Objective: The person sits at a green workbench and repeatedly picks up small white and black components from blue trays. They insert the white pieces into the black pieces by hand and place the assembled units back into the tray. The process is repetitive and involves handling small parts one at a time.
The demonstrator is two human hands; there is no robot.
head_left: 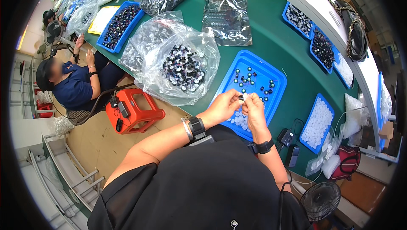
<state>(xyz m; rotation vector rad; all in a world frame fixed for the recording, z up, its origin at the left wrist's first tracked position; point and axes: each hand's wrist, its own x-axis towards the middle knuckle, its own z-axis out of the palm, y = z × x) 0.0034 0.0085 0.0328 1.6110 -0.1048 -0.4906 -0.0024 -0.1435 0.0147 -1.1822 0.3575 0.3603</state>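
My left hand (223, 105) and my right hand (255, 110) meet over the near half of a blue tray (277, 81). Between their pinched fingertips is a small black part (241, 97) with a pale end, mostly covered by the fingers. Several dark round pieces with shiny greenish tops (249, 69) lie scattered in the far half of the tray. White translucent caps (238, 122) are heaped in its near end, partly hidden by my hands. Left of the tray, an open clear plastic bag (207, 56) holds many small black-and-white parts (183, 69).
Blue trays of dark parts (121, 26) and white caps (317, 122) stand around the green table (271, 22). Dark bags (227, 20) lie at the back. Power adapters (286, 136) sit at right. A red stool (135, 107) and a seated person (76, 81) are left.
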